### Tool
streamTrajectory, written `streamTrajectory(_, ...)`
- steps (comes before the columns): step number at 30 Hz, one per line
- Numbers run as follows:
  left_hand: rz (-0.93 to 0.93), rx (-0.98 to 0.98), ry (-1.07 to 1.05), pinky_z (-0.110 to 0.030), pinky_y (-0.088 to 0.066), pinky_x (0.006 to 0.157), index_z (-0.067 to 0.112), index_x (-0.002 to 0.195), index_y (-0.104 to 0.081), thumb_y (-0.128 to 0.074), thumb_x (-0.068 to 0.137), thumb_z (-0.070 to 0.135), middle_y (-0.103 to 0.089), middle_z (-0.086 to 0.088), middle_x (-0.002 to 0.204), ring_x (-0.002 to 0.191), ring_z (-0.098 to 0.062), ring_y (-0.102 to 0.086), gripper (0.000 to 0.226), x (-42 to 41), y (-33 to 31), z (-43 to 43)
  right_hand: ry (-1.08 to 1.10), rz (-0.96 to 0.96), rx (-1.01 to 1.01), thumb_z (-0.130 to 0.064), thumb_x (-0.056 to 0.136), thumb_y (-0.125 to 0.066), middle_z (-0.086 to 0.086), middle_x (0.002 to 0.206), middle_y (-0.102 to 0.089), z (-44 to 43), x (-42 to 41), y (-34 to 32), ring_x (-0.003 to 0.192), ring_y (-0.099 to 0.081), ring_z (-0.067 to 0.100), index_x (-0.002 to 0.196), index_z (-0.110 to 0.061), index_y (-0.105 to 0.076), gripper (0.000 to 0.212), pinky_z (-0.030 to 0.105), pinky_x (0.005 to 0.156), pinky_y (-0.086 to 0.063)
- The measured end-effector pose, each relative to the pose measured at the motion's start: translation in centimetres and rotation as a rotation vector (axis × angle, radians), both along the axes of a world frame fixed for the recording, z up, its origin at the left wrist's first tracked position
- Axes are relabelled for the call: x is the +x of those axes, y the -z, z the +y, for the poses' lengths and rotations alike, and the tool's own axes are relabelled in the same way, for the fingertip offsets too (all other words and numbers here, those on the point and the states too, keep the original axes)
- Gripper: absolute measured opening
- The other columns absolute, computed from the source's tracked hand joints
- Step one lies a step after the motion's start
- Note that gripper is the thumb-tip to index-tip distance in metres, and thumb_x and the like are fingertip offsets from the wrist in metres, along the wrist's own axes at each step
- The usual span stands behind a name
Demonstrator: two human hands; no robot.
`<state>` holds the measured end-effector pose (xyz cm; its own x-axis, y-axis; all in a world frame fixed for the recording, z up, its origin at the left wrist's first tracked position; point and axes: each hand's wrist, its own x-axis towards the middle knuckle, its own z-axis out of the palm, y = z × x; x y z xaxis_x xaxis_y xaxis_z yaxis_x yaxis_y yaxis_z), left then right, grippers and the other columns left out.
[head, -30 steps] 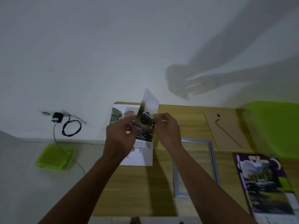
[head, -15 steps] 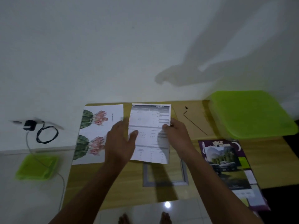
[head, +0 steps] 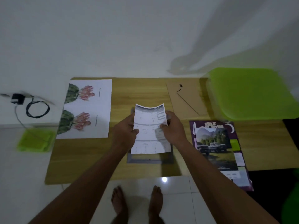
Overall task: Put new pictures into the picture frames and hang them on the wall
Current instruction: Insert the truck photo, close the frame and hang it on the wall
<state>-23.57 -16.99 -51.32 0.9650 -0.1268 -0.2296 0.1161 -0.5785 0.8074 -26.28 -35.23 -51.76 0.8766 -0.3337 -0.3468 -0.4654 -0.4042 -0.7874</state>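
Observation:
I hold a cut picture sheet (head: 149, 131) with its printed-table back facing up, slightly curled, over a grey picture frame (head: 150, 160) that lies flat on the wooden table (head: 90, 157). My left hand (head: 125, 130) grips the sheet's left edge and my right hand (head: 174, 128) grips its right edge. The sheet covers most of the frame; only the frame's near edge shows. The frame's brown backing board (head: 186, 97) with a thin stand lies at the back right.
A white sheet with two flower prints (head: 87, 109) lies at the table's left. A purple magazine with a car picture (head: 216, 147) lies at right, a green plastic lid (head: 250, 94) behind it. A charger and cable (head: 29, 104) and green tray (head: 35, 140) sit left on the floor.
The sheet was held upright, then turned with its table side up and lowered over the frame. My view has tilted down, and my feet show.

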Motion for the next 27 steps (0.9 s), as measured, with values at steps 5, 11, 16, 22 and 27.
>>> streamTrajectory(5, -0.044, 0.12, 0.065, -0.019, -0.042, 0.058, 0.032, 0.117, -0.063, -0.064, 0.072, -0.004, -0.066, 0.012, 0.083, 0.071, -0.006, -0.06, 0.058, -0.6, 1.7, -0.6, -0.023, 0.03, -0.01, 0.004, 0.09, -0.057, -0.004, 0.119, -0.063, -0.2, -1.2, 1.8, 0.105, -0.059, 0.015, 0.134, -0.017, -0.049, 0.049, 0.02, 0.079, -0.04)
streamTrajectory(11, -0.074, 0.387, 0.112, -0.031, -0.048, 0.078, 0.027, 0.135, -0.051, -0.076, 0.075, 0.013, -0.06, -0.004, 0.11, 0.102, -0.024, -0.058, 0.067, -1.0, 3.3, 0.1, -0.094, 0.041, -0.256, -0.011, 0.088, -0.067, 0.007, 0.127, -0.046, -0.5, -2.1, 2.7, 0.116, -0.05, 0.024, 0.142, -0.022, -0.038, 0.062, 0.031, 0.083, -0.043)
streamTrajectory(16, -0.183, 0.491, 0.244, -0.038, -0.036, 0.108, 0.013, 0.145, -0.041, -0.072, 0.083, 0.022, -0.042, -0.011, 0.146, 0.135, -0.028, -0.037, 0.069, -1.6, 3.2, 0.3, -0.463, 0.029, -0.579, -0.045, 0.095, -0.056, 0.008, 0.16, -0.021, -0.8, -3.7, 2.5, 0.145, -0.021, 0.029, 0.152, -0.021, -0.03, 0.067, 0.047, 0.112, -0.031)
streamTrajectory(22, -0.125, 0.603, 0.433, -0.033, -0.036, 0.107, 0.009, 0.146, -0.038, -0.067, 0.088, 0.034, -0.028, -0.002, 0.157, 0.138, -0.026, -0.032, 0.071, -2.3, 2.9, 0.7, -0.596, 0.043, -0.612, -0.056, 0.092, -0.054, 0.006, 0.162, -0.021, -1.5, -5.1, 4.1, 0.15, -0.013, 0.024, 0.149, -0.019, -0.034, 0.071, 0.045, 0.12, -0.022)
streamTrajectory(27, -0.147, 0.627, 0.459, -0.033, -0.039, 0.104, 0.01, 0.148, -0.033, -0.062, 0.091, 0.038, -0.027, -0.003, 0.158, 0.138, -0.026, -0.031, 0.07, -2.1, 2.9, 0.6, -0.57, 0.018, -0.566, -0.055, 0.09, -0.058, 0.004, 0.16, -0.026, -1.6, -4.5, 4.0, 0.148, -0.016, 0.024, 0.147, -0.019, -0.037, 0.07, 0.042, 0.119, -0.025)
